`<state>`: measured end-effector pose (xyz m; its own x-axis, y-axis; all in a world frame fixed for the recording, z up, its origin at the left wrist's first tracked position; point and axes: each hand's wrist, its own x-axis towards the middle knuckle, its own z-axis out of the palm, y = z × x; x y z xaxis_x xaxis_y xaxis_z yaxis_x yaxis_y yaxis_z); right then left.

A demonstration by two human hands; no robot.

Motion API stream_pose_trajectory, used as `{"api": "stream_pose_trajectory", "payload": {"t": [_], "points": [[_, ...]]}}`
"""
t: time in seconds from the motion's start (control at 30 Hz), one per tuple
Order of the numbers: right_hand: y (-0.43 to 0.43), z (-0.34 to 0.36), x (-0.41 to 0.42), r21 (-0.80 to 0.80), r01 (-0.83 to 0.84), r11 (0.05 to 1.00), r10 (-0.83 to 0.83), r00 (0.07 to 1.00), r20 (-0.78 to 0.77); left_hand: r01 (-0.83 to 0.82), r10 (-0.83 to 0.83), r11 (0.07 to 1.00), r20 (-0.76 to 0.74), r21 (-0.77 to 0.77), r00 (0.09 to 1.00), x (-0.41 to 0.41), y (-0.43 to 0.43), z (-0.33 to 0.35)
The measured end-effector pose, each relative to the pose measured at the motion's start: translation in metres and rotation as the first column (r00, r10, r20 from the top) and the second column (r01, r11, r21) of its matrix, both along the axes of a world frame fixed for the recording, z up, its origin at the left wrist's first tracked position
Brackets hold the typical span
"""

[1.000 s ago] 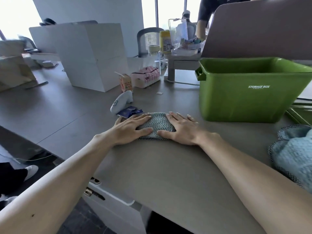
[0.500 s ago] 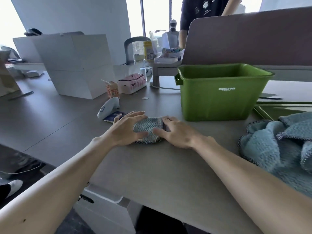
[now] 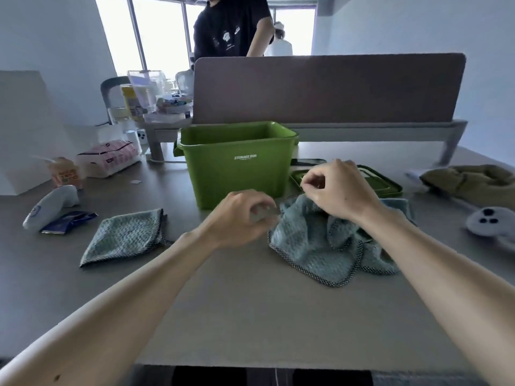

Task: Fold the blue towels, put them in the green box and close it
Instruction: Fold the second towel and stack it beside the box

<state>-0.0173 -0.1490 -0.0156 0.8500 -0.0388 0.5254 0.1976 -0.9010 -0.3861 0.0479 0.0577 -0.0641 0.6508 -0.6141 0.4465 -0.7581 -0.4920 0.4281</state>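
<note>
A folded blue towel (image 3: 125,236) lies flat on the table at the left, with no hand on it. A crumpled blue towel (image 3: 320,246) with a checked border lies in front of the open green box (image 3: 237,162), to its right. My right hand (image 3: 337,190) is curled over the top of this towel and pinches its raised edge. At the towel's left edge my left hand (image 3: 242,215) has its fingers curled on the border, blurred by motion. The green lid (image 3: 387,186) lies flat on the table to the right of the box.
An olive cloth (image 3: 473,182) and a grey seal toy (image 3: 490,221) lie at the right. A white device (image 3: 47,207), a blue packet (image 3: 69,221), a carton (image 3: 65,174) and a pink tissue pack (image 3: 108,160) sit at the left. A person (image 3: 231,26) stands behind the divider (image 3: 328,87).
Both hands have left the folded towel, which stays at the left, and moved right to the crumpled towel. My view has turned right, showing the lid and the olive cloth.
</note>
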Motion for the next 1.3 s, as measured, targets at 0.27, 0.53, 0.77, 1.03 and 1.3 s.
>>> {"api": "stream_pose_trajectory", "payload": {"t": [0.27, 0.53, 0.77, 1.03, 1.3], "points": [[-0.055, -0.015, -0.017, -0.236, 0.024, 0.971, -0.111, 0.926, -0.362, 0.073, -0.067, 0.995, -0.094, 0.065, 0.993, 0.003, -0.063, -0.011], [-0.060, -0.012, -0.009, 0.003, 0.099, 0.995, -0.098, 0.993, -0.062, -0.011, 0.012, 0.998, 0.011, -0.056, 1.000, 0.005, -0.086, -0.005], [-0.055, 0.026, -0.007, 0.101, -0.003, 0.995, -0.003, 0.998, 0.056, 0.054, -0.096, 0.924, -0.092, -0.378, 0.991, 0.005, -0.097, 0.041], [-0.044, 0.081, -0.007, 0.099, -0.019, 0.995, 0.001, 0.984, 0.175, 0.196, -0.432, 0.796, -0.312, -0.572, 0.846, -0.020, -0.090, 0.091], [-0.012, 0.117, -0.007, 0.118, -0.125, 0.985, 0.095, 0.969, 0.229, 0.077, -0.323, 0.729, -0.243, -0.680, 0.915, -0.027, -0.068, 0.119]]}}
